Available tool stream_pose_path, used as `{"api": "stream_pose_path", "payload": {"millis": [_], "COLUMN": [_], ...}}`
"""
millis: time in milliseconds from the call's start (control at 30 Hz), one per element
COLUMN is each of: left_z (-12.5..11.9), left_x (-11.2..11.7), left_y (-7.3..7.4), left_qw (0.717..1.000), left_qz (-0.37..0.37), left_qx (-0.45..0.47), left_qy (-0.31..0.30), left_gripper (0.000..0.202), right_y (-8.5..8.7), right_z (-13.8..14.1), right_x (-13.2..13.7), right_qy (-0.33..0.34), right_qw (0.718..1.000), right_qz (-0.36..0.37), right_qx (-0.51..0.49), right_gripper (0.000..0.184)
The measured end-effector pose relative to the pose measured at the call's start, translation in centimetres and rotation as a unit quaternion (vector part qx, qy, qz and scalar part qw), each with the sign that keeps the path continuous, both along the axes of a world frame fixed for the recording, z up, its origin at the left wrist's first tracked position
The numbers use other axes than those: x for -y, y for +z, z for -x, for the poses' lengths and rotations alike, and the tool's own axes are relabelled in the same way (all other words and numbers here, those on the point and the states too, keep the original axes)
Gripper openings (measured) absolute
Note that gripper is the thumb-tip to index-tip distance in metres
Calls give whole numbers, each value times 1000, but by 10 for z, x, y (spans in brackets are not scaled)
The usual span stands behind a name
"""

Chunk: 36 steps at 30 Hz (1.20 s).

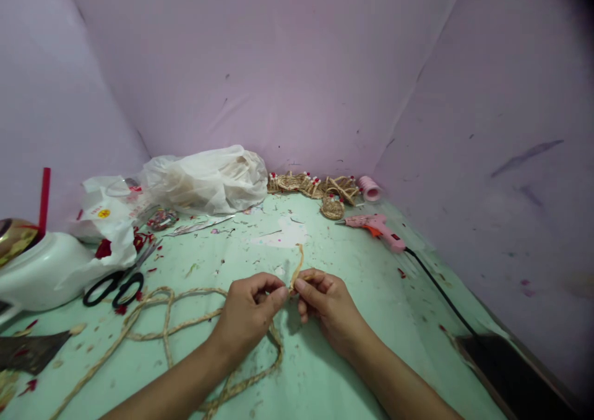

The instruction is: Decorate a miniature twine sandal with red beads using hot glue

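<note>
A long braided straw cord (199, 291) lies in loose loops on the left of the table and runs up to my hands. My left hand (253, 305) pinches near its end, thumb and forefinger pressed together. Close beside it, my right hand (325, 299) is closed on the same end, with a pale loose strand (298, 266) standing up between the two hands. The fingers partly cover the exact spot where the cord is gripped.
Black-handled scissors (121, 282) lie at the left by a white container (51, 271). Behind are a white plastic bag (208, 179), several woven straw pieces (333, 207) and a pink spool (370, 188). A pink glue gun (378, 229) rests at the right, its black cord (439, 290) trailing forward.
</note>
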<state>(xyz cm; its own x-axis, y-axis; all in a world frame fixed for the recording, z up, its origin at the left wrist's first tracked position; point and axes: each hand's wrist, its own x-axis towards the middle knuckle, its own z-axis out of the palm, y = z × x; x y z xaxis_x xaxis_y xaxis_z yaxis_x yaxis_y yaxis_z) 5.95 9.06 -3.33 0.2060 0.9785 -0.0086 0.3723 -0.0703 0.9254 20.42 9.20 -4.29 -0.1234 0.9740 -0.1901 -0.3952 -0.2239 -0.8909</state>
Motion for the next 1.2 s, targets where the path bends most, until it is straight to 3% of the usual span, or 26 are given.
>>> {"api": "stream_pose_path", "payload": {"millis": [133, 267, 367, 633, 833, 933, 1033, 1133, 1200], "left_z": [-1, 0, 0, -5, -9, -8, -3, 2, 4], "left_x": [-3, -4, -4, -2, 0, 3, 5, 5, 4], "left_y": [4, 5, 7, 11, 5, 5, 9, 12, 11], "left_qw": [999, 998, 994, 974, 978, 991, 997, 970, 956], "left_qz": [32, 34, 79, 177, 183, 123, -53, -228, -273], "left_qx": [16, 52, 76, 144, 98, 39, -38, -86, -107], "left_qy": [-35, -7, 17, 8, 32, 36, 38, 5, -15], "left_gripper": [25, 20, 21, 15, 12, 15, 15, 12, 14], "right_y": [-2, 0, 2, 3, 10, 10, 9, 7, 5], "right_z": [2, 2, 3, 6, 4, 4, 6, 9, 10], "right_x": [0, 1, 2, 4, 6, 7, 7, 8, 8], "right_qy": [8, -3, -3, -31, -11, 4, 1, 2, -1], "right_qw": [1000, 999, 997, 990, 988, 991, 992, 988, 987], "right_qz": [-5, -11, -5, -28, -54, -21, 9, 11, 1], "right_qx": [28, 48, 76, 136, 143, 129, 127, 152, 163], "right_gripper": [28, 29, 30, 24, 24, 27, 27, 23, 21]}}
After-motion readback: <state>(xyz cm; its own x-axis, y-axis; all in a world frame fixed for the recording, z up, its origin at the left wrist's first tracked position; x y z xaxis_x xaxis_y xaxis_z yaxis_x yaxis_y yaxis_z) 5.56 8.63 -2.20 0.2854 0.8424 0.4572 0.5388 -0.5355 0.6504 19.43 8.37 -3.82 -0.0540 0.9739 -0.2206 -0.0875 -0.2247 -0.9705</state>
